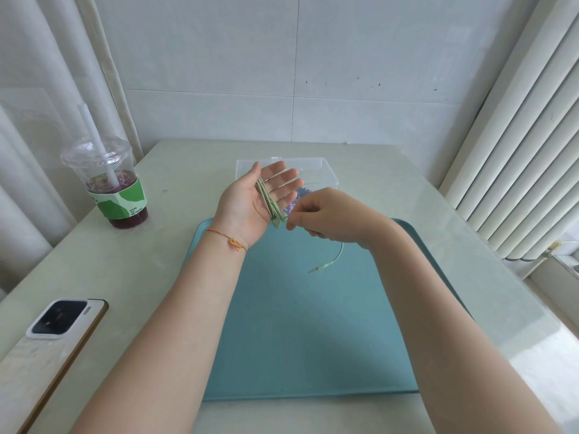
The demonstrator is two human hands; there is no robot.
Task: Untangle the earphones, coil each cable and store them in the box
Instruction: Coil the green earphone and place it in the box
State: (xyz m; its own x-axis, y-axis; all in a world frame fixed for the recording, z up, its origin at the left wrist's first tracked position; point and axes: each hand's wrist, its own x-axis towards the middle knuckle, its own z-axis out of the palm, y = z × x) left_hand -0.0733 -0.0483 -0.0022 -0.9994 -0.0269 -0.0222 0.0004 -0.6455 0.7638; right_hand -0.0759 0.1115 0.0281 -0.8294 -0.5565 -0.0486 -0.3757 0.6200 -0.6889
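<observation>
White tiled walls meet behind a pale, glossy table [360, 170], with ribbed vertical blinds [517, 136] on the right and curtain folds on the left. On the table lies a teal tray [297, 339], and both forearms reach out over it. The left hand [253, 198] is held palm up with its fingers straight and spread; a pale green earphone cable [269, 202] is wound in several loops around the four fingers, crossing the palm side near their base. The right hand [326, 214] is just beside it, fingers curled, thumb and forefinger pinching the cable at the lower edge of the coil. From under the right hand the free end of the cable hangs in a curve down to its audio plug [315, 269] above the tray. Beyond the hands, at the far edge of the tray, stands a clear plastic box [319, 170]; something purple-blue [297, 198] shows inside it between the two hands, too hidden to identify. A thin red and yellow string bracelet [230, 240] circles the left wrist. To the left on the table stands a domed plastic cup [109, 183] with a white straw, a dark red drink and a green sleeve. Nearer, a smartphone [47, 355] lies face down at the left edge.
</observation>
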